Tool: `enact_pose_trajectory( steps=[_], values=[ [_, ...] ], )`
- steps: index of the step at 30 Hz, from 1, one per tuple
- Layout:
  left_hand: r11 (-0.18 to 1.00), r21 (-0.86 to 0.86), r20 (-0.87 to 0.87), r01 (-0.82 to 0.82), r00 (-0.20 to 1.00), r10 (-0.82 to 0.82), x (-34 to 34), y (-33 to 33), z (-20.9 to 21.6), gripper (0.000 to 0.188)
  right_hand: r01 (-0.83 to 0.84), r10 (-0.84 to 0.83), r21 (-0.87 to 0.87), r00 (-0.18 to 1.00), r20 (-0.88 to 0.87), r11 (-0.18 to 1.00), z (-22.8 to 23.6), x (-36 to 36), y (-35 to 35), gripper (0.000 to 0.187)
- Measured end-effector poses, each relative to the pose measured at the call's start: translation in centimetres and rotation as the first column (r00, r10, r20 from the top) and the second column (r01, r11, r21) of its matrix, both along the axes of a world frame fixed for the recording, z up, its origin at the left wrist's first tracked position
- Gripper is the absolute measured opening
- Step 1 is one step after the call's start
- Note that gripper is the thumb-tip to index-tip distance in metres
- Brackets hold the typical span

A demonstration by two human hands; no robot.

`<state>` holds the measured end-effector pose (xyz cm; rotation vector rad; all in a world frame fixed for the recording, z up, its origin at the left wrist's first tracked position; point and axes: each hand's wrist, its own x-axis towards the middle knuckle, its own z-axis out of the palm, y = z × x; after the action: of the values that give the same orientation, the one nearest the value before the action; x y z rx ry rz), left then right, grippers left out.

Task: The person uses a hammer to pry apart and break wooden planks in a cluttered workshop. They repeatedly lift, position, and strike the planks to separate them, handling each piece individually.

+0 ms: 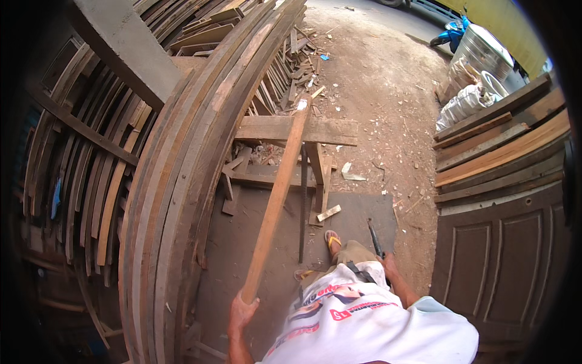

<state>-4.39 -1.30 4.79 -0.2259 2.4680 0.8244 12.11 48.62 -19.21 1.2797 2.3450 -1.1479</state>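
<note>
My left hand (242,310) is closed round the near end of a long squared wooden beam (276,203). The beam slants away from me, and its far end lies across the top board of a wooden sawhorse (327,130). At my right side, my right hand (388,264) grips a slim dark tool (375,238) by its thicker black end, with its narrow tip pointing forward. I cannot tell the tool's exact kind. Just right of the beam runs a thin dark strip (302,206), beside the sawhorse leg. A small wood offcut (328,213) lies near my sandalled foot (333,239).
Long planks (182,182) are stacked along my left, beside a concrete post (124,45). To the right are more boards (503,151) and a brown panelled door (503,261). Scrap wood (306,70) litters the dirt ground ahead. White sacks (465,103) and a blue motorbike (451,35) stand farther off.
</note>
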Motion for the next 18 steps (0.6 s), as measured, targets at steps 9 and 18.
enact_pose_trajectory(
  steps=[9,18],
  values=[
    [0.991,-0.132,-0.088,0.032,0.995,-0.044,0.1,2.6,0.6,0.079,0.142,-0.184,-0.119,0.658,-0.73,0.983,15.9,-16.2,5.9,0.034],
    [0.972,-0.234,-0.493,-0.004,0.862,-0.115,-9.1,19.7,0.5,0.084,-0.155,-0.156,-0.228,0.376,-0.913,0.961,25.2,-28.1,13.7,0.031]
  ],
)
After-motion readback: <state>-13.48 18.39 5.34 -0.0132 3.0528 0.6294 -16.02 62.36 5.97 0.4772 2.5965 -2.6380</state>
